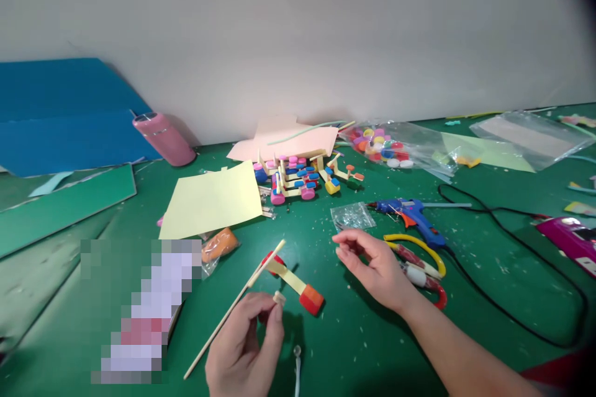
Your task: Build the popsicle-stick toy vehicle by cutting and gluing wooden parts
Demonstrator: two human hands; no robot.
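The left hand (244, 347), cut off at the near edge, pinches a small craft piece (291, 282) of a yellow strip with red caps, with a long wooden stick (223, 322) beside it. The right hand (372, 263) hovers empty, fingers loosely curled, just left of the blue glue gun (410, 217). A pixelated patch (139, 310) hides what lies at near left.

Craft bench, hobby or small-batch toy assembly. My green work mat (372, 335) is flecked all over with pale offcut crumbs. Blue hot-glue gun (410, 214) lies with its black cord (512, 316) trailing right. Bag of coloured foam discs (384, 147) by the plain wall (298, 25); pile of finished stick-and-foam models (298, 178) near it. Loose yellow paper (212, 201), pink card (288, 139), blue sheets (60, 115) propped left.
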